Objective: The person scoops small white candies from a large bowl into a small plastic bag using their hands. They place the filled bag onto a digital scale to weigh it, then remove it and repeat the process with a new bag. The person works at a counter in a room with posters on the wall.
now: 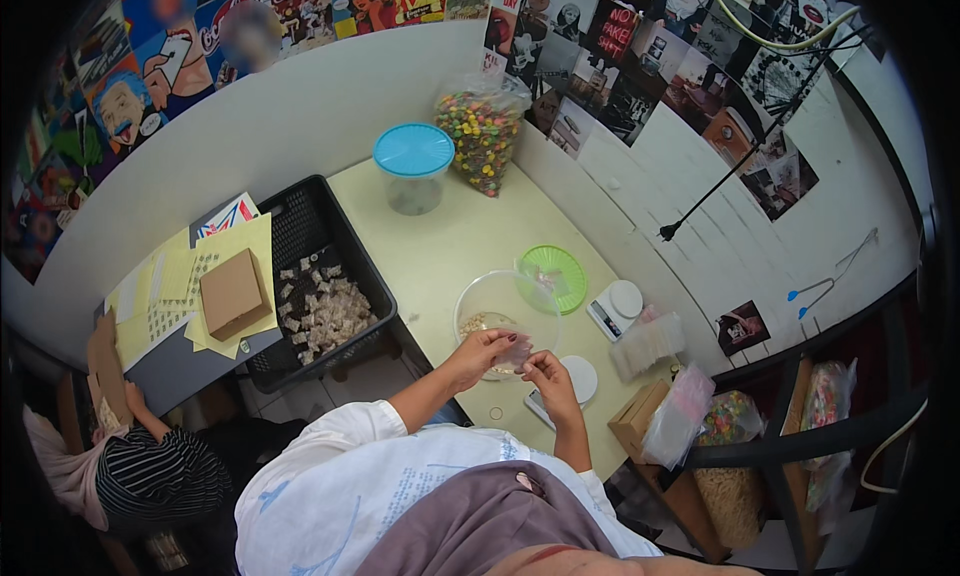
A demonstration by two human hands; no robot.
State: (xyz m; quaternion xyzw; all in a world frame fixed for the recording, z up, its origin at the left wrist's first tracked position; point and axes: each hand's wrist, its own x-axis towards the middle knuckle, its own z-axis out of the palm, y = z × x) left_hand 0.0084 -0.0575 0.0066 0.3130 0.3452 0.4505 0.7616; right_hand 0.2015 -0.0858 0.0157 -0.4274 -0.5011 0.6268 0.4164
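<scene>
Both hands hold a small clear plastic bag (514,351) between them over the near side of a round clear plastic tub (459,306). My left hand (480,358) pinches the bag at its upper left. The fingers of my right hand (551,381) grip it at the right, close to a white kitchen scale (582,379) that is partly hidden. Pale small pieces (480,323) lie in the tub. Behind it is a green plastic lid (574,276) with small clear packets on it. A second white scale (616,308) stands to the right, beside a stack of clear bags (651,347).
A black plastic crate (386,306) with many small filled packets stands left of the table. At the back are a blue-lidded tub (414,152) and a large bag of colourful sweets (484,137). A cardboard box (640,418) is at the right. A co-worker (161,471) sits at far left.
</scene>
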